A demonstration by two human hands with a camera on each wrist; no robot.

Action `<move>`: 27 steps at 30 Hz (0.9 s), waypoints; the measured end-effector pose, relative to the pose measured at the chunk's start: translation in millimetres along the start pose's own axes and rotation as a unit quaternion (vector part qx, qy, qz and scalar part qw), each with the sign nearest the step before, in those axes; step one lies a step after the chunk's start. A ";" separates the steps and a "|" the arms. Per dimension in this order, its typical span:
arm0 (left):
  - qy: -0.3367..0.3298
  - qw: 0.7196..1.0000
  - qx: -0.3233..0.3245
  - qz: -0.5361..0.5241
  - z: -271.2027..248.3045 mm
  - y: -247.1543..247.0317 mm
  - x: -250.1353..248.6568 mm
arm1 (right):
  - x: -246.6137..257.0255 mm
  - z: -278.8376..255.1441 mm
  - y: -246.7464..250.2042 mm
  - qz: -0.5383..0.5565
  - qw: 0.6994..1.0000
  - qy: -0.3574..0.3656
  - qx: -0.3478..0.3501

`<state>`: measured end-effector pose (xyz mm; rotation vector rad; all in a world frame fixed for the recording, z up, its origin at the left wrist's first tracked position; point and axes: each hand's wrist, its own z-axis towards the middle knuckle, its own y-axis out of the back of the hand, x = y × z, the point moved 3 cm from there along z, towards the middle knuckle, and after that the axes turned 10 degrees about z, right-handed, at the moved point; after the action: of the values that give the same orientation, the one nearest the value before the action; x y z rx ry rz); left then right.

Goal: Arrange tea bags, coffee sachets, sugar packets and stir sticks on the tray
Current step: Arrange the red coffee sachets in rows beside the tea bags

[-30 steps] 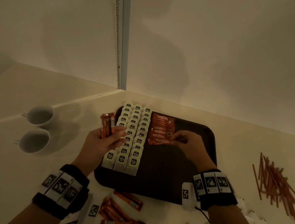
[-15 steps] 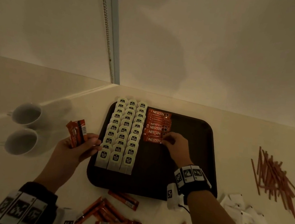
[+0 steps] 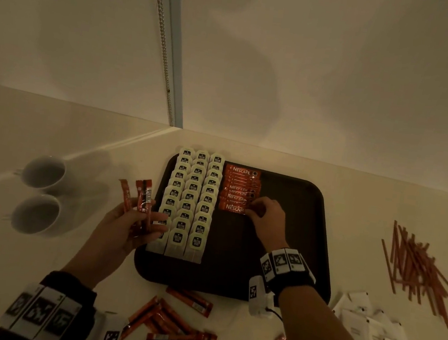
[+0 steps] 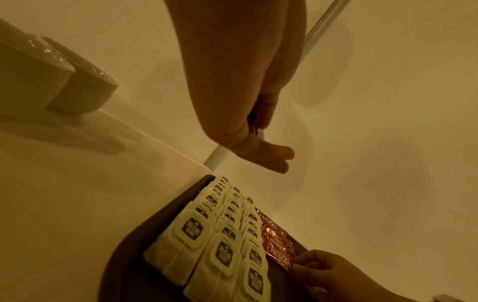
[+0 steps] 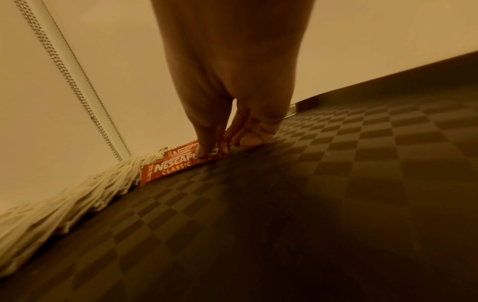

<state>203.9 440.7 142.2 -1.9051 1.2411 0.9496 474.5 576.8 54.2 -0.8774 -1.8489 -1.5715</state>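
A dark tray (image 3: 316, 237) carries three rows of white tea bags (image 3: 190, 202) on its left side and a stack of red coffee sachets (image 3: 238, 191) beside them. My right hand (image 3: 263, 218) pinches the right end of the nearest sachet (image 5: 170, 166) in that stack, fingertips on the tray floor. My left hand (image 3: 129, 223) hovers left of the tea bags, palm up, holding a few red sachets (image 3: 143, 199) upright. In the left wrist view its fingers (image 4: 269, 157) point out over the tea bags (image 4: 222, 251).
Two white cups (image 3: 39, 192) stand on the left. Loose coffee sachets (image 3: 170, 324) lie in front of the tray. Stir sticks (image 3: 417, 267) are heaped at the right, white sugar packets (image 3: 372, 332) at the near right. A wall with a bead chain (image 3: 162, 40) rises behind.
My left hand drew back leftward off the tea bags with its sachets, then came partway back. My right hand stayed at the sachet stack and settled the nearest sachet down.
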 end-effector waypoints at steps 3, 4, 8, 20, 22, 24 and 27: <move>0.019 0.999 0.016 0.038 1.3 -7.6 0.0 | 0.8 -1.1 0.9 0.000 1.000 -0.003 -0.003; 0.021 0.998 0.028 0.055 1.8 -10.4 -0.5 | 1.6 -0.9 1.0 0.001 1.000 -0.003 -0.004; 0.013 0.995 0.062 0.081 5.3 -20.3 -5.2 | 2.8 -1.0 2.6 0.004 1.000 -0.011 -0.001; -0.097 0.953 0.052 0.282 13.0 -50.3 -30.1 | 134.8 -58.0 10.9 0.327 0.912 0.061 0.241; -0.136 0.953 0.036 0.268 9.1 -48.2 -34.6 | 140.1 -64.5 15.0 0.341 0.905 0.071 0.245; -0.132 0.977 0.036 0.163 5.6 -45.6 -36.9 | 137.3 -68.1 18.9 0.348 0.902 0.085 0.239; -0.070 0.997 0.036 0.015 4.4 -43.4 -36.1 | 133.7 -75.4 23.0 0.359 0.904 0.097 0.211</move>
<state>233.2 474.9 176.5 -1.7373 1.2084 1.0221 407.6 521.6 182.8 -0.9923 -1.3964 -0.7335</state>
